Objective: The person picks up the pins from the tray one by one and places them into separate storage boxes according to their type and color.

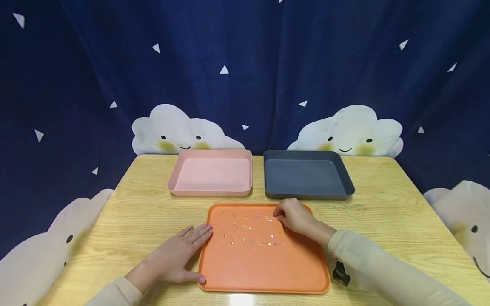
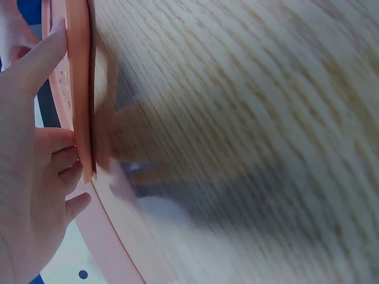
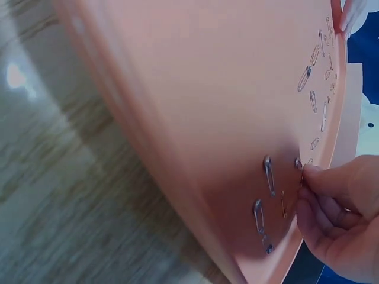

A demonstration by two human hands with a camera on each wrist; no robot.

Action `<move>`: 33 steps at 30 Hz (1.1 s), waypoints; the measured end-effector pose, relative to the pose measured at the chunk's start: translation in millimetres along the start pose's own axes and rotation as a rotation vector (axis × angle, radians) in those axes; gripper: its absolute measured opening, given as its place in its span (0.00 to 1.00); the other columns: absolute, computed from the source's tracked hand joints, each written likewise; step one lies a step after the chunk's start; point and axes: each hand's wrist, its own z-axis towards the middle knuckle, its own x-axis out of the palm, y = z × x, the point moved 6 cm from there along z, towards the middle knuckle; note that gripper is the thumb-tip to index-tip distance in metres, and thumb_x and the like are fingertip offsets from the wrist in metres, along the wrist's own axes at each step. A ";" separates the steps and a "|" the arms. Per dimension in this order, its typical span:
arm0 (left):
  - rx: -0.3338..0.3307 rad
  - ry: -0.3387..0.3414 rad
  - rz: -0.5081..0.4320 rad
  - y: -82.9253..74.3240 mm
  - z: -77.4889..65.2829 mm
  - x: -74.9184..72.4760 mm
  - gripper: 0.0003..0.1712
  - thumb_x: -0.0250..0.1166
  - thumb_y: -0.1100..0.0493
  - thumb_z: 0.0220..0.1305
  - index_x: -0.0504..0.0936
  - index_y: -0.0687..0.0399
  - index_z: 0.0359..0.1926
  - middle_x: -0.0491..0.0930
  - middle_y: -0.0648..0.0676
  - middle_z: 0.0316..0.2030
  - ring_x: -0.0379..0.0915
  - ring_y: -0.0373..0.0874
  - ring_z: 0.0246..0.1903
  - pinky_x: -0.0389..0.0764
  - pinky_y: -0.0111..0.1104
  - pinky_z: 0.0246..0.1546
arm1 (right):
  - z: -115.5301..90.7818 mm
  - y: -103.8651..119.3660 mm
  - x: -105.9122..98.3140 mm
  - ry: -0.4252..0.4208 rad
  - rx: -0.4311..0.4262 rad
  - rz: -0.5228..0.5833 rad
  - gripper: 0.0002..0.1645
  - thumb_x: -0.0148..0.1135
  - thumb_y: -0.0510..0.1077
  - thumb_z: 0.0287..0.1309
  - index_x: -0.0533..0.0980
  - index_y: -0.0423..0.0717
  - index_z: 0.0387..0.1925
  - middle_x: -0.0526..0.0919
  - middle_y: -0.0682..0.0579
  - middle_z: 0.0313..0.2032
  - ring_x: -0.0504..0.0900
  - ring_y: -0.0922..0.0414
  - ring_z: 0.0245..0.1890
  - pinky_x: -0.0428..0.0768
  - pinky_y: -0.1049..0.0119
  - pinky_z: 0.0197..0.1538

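An orange tray (image 1: 264,270) lies on the table, with several small gold and silver safety pins (image 1: 246,227) scattered over its upper half. My left hand (image 1: 178,253) rests at the tray's left edge, fingers extended; the left wrist view has the thumb on the rim and the fingertips against its side. Over the tray's far right corner, my right hand (image 1: 296,216) has thumb and index fingertip together, pinching a safety pin (image 3: 303,173) that they mostly hide. Close to those fingertips, more silver safety pins (image 3: 269,176) lie on the tray in the right wrist view.
Behind the orange tray stand a pink tray (image 1: 209,193) on the left and a dark grey tray (image 1: 310,196) on the right, both with raised walls. A dark blue curtain (image 1: 252,76) with clouds hangs beyond the wooden table (image 1: 141,204).
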 end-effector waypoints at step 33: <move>0.024 -0.050 0.049 -1.6 -1.8 -0.3 0.61 0.48 0.16 0.53 0.66 0.60 0.70 0.67 0.59 0.71 0.65 0.50 0.70 0.72 0.46 0.66 | -5.2 -2.7 -3.0 0.016 0.114 0.222 0.11 0.61 0.29 0.55 0.82 0.47 0.26 0.79 0.54 0.27 0.73 0.65 0.29 0.72 0.74 0.34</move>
